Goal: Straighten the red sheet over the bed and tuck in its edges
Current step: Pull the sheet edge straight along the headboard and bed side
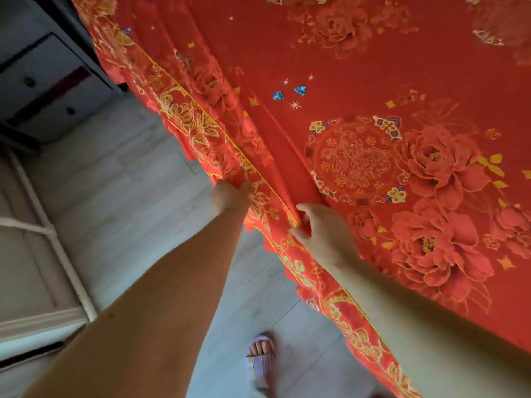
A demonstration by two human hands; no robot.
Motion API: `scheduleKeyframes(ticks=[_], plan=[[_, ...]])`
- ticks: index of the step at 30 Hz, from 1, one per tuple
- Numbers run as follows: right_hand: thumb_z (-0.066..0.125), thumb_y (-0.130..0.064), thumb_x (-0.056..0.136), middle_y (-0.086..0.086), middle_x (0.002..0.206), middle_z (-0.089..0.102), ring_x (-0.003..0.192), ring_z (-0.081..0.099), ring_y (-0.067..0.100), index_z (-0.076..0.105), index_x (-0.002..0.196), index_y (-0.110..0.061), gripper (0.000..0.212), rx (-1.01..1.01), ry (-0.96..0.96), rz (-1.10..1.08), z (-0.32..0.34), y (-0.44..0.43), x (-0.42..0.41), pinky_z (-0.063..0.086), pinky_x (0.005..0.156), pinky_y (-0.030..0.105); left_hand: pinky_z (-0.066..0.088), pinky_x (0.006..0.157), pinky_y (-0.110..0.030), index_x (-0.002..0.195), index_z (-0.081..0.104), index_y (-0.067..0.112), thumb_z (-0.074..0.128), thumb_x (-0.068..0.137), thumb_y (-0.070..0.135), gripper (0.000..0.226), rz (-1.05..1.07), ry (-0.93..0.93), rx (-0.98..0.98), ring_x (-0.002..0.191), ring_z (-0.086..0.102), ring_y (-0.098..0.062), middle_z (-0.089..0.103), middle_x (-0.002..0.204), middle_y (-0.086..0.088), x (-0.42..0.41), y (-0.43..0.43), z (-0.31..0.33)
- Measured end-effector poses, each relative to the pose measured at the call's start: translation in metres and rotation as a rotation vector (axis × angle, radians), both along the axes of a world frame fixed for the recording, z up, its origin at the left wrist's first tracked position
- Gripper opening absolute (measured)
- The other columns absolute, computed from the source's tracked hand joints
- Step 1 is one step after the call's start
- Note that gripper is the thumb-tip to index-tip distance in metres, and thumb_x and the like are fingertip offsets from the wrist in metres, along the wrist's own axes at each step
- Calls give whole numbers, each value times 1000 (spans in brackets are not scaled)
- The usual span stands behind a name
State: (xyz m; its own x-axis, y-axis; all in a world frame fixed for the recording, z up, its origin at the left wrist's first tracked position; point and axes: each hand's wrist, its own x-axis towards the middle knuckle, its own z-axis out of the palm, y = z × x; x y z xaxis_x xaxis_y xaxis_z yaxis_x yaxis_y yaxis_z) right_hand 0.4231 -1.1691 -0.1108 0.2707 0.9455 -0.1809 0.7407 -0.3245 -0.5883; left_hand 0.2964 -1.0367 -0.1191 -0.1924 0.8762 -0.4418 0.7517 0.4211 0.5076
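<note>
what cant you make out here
Head view only:
- Left hand fingers: buried in the sheet edge fold, grip unclear.
- Mattress and bed frame: covered by the sheet.
- Far bed edges: cut off by the frame.
- Drawers: dark, blurred.
- Right hand pinches a fold.

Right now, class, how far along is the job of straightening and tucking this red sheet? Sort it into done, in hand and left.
Done: the red sheet already covers the bed top. In hand: the left hand and right hand both grip the fabric at the bed's side, where long folds run away from them. Left: those folds need smoothing, and the gold-patterned border hangs loose over the floor, not tucked.
</note>
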Motion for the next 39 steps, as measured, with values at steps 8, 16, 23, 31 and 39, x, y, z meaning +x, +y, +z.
scheduleKeyframes(ticks=[8,16,23,31,39], plan=[[70,-25,78,3,84,73,81,68,24,64,101,-19,25,-61,22,-95,-2,23,-22,54,73,37,46,82,-39,119,61,18,37,97,30,35,-163,90,32,112,58,-36,64,122,-14,-26,17,-3],[67,-25,77,-7,76,68,75,65,13,64,96,-28,19,-119,24,-47,-3,29,-39,46,64,28,53,82,-37,93,67,8,42,92,34,37,-78,72,-139,94,68,-34,73,99,-15,-97,16,-23],[67,-25,78,-9,76,66,67,54,8,64,93,-28,16,-114,20,-36,-3,32,-36,43,62,27,53,88,-46,104,58,9,48,87,33,31,-51,-155,-34,97,65,-36,70,104,-17,-63,43,-13],[68,-14,78,-1,90,65,73,52,8,67,94,-23,19,-79,37,-11,9,64,-35,53,74,35,53,89,-44,102,66,10,55,87,25,24,-200,-143,-16,102,64,-34,70,106,-14,-70,84,5],[67,-16,80,-2,90,64,78,53,8,66,98,-21,19,18,75,91,59,153,-37,52,76,33,49,90,-37,102,66,9,54,89,21,22,-270,-16,23,106,63,-32,71,109,-15,-94,156,52]])
